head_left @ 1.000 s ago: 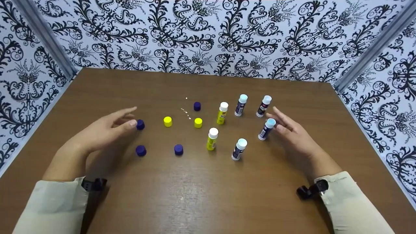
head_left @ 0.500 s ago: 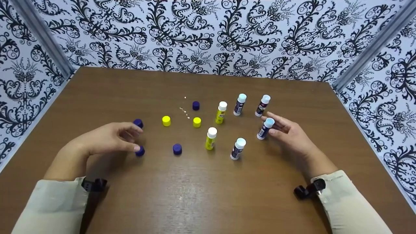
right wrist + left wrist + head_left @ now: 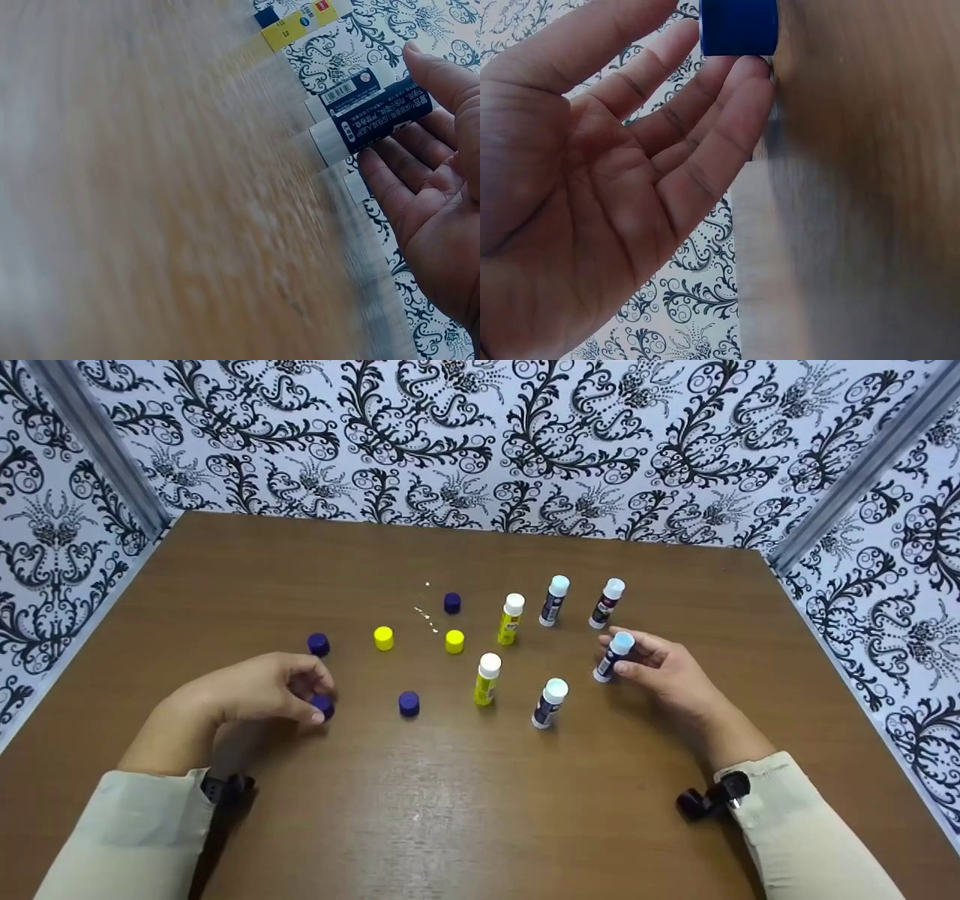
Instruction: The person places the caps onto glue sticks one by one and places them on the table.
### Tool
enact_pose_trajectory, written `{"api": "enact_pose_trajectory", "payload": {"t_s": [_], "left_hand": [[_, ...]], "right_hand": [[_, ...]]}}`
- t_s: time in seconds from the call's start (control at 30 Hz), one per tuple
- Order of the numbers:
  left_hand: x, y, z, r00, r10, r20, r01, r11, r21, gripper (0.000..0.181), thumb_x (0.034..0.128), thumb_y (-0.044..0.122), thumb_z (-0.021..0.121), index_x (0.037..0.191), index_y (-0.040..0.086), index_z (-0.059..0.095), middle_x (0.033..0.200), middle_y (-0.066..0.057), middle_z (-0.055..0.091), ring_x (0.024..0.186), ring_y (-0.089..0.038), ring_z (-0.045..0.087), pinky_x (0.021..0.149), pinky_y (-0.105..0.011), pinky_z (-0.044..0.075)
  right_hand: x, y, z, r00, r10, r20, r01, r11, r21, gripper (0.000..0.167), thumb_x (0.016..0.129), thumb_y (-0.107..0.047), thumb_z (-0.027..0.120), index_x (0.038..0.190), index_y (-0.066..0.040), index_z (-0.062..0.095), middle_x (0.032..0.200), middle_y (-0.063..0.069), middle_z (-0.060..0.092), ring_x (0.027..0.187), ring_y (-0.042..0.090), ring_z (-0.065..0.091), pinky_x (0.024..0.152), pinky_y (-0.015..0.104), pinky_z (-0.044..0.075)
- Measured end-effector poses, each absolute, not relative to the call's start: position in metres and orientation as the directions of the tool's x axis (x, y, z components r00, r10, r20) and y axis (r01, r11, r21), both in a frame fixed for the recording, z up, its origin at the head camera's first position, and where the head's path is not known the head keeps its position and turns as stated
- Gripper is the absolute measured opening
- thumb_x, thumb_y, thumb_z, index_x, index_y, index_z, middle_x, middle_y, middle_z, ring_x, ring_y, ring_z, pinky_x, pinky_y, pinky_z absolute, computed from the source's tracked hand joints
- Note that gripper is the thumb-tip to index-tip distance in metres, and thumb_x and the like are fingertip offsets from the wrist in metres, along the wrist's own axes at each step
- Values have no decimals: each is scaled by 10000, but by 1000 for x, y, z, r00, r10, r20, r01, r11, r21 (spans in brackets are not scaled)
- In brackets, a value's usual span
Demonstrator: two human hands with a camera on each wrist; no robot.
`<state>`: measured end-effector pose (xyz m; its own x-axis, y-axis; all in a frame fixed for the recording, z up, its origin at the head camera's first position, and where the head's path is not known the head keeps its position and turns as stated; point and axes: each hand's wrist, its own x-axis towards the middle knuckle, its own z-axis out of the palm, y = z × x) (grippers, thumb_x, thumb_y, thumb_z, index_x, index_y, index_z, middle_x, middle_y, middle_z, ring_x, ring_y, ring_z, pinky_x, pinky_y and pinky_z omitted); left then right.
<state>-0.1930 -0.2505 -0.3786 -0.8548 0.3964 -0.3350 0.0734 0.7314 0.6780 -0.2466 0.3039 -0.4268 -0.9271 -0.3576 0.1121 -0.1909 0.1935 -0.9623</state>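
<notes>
Among loose caps on the brown table [image 3: 442, 810], my left hand [image 3: 259, 690] curls its fingers round a dark blue cap [image 3: 322, 705], the thumb at its near side. The same cap [image 3: 739, 28] appears beyond the fingertips in the left wrist view. My right hand [image 3: 667, 671] has its thumb and fingers on either side of a dark blue glue stick [image 3: 609, 664], which stands upright with a pale top. In the right wrist view that glue stick [image 3: 382, 116] lies between thumb and fingers, its printed label facing the camera.
Other blue-labelled glue sticks [image 3: 550, 705] and two yellow ones [image 3: 486, 682] stand in the middle right. Two yellow caps [image 3: 384, 639] and more blue caps [image 3: 409, 704] lie left of them. White crumbs [image 3: 426, 616] dot the table. A patterned wall [image 3: 480, 450] encloses it.
My left hand has come nearer, from beside the far-left blue cap to the one in front of it. The right hand has closed in around the glue stick.
</notes>
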Motion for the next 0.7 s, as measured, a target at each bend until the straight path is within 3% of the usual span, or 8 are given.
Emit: {"api": "enact_pose_trajectory", "payload": {"t_s": [0.3, 0.7], "left_hand": [[-196, -248, -383, -858, 393, -332, 84, 744, 663, 219, 880, 157, 829, 1076, 137, 732, 993, -50, 688, 895, -224, 594, 791, -314, 525], [-196, -246, -381, -864, 382, -328, 96, 765, 637, 183, 902, 130, 804, 1075, 179, 771, 1055, -41, 716, 935, -221, 620, 875, -356, 581]], "right_hand": [[-248, 303, -427, -937, -336, 95, -169, 198, -966, 531, 970, -19, 702, 1441, 129, 505, 1379, 168, 677, 1222, 206, 703, 1018, 185, 543], [-249, 303, -429, -949, -304, 81, -142, 184, -973, 493, 973, -60, 716, 1396, 133, 550, 1350, 196, 686, 1190, 135, 710, 1014, 180, 542]]}}
